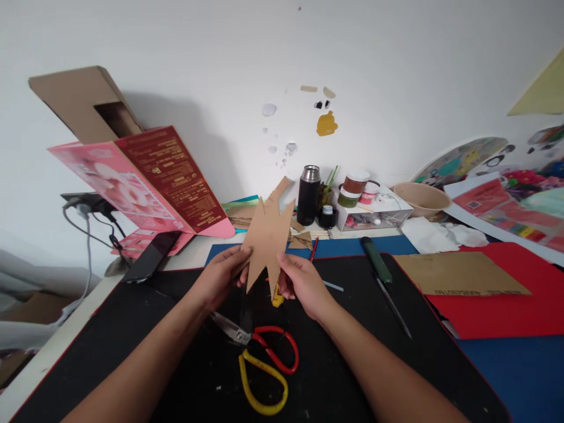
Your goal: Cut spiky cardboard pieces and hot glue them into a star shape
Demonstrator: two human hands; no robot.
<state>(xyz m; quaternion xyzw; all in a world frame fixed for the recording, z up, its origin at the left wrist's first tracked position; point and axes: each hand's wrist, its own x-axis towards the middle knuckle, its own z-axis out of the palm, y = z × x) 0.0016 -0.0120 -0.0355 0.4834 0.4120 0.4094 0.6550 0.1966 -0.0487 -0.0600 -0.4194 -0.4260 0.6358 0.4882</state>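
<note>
Between my two hands is a cut piece of brown cardboard [268, 232], held up above the black mat, with pointed spikes at top and bottom. My left hand [225, 269] pinches its left edge, thumb in front. On the other side my right hand [304, 277] grips the lower right edge the same way; the fingers behind are partly hidden. Below them on the mat lie scissors [259, 361] with one red and one yellow handle, blades toward the left. A yellow tool [277, 296], perhaps a cutter, shows partly behind the cardboard's lower spikes.
A green-handled knife [383, 273] lies right on the black mat [352, 335]. Beyond it, a flat cardboard sheet [462, 273] rests on red card [502, 317]. A black bottle [309, 197] and paint jars [355, 185] stand at the back. Left are a phone [152, 257] and a pink box [145, 182].
</note>
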